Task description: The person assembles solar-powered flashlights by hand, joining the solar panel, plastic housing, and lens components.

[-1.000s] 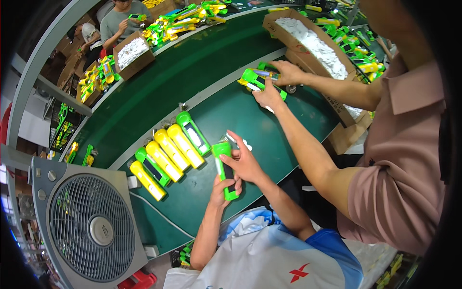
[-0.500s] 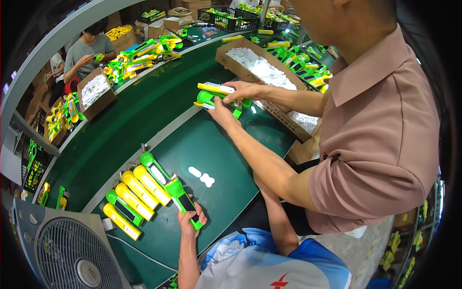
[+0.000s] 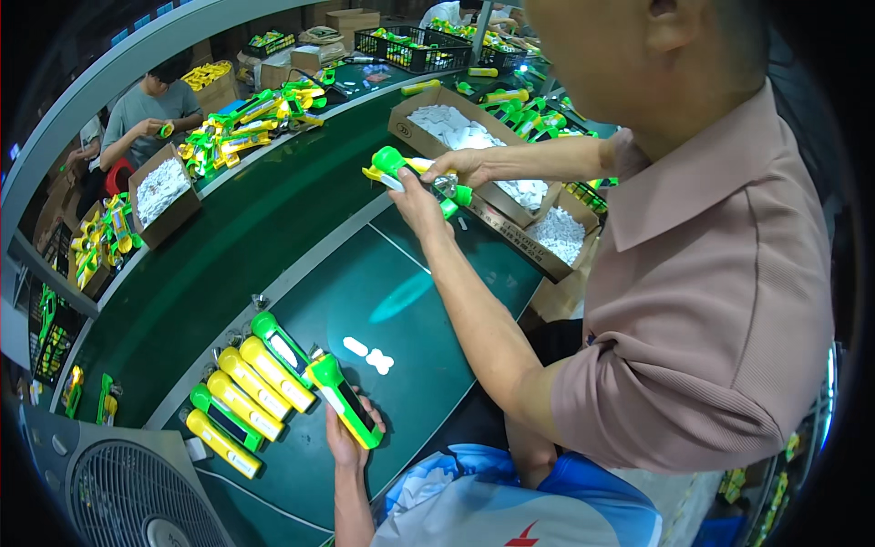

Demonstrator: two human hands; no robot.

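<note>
My left hand [image 3: 351, 428] is closed round a green-and-yellow flashlight [image 3: 344, 399] with a long dark panel on its upturned side. It is held just over the table, beside a slanting row of similar flashlights, among them a yellow flashlight [image 3: 278, 372] and a green flashlight [image 3: 281, 344]. Small white pieces [image 3: 368, 354] lie to the right of the one I hold. Of my right arm only a part shows, low down; a co-worker's arm and body hide the hand. The co-worker on my right grips other flashlights [image 3: 387, 160] in both hands.
A grey fan [image 3: 128, 492] stands at the lower left, with a white cable [image 3: 264, 503] nearby. Beyond the green belt [image 3: 228, 242], flashlights are heaped near a box of white pieces [image 3: 162, 193]. Another carton [image 3: 424, 137] stands past the co-worker's hands.
The flashlight in my left hand has tilted, showing its yellow side. The co-worker has raised and turned the flashlights, and a pale oval of light now shows on the table. The view has shifted slightly.
</note>
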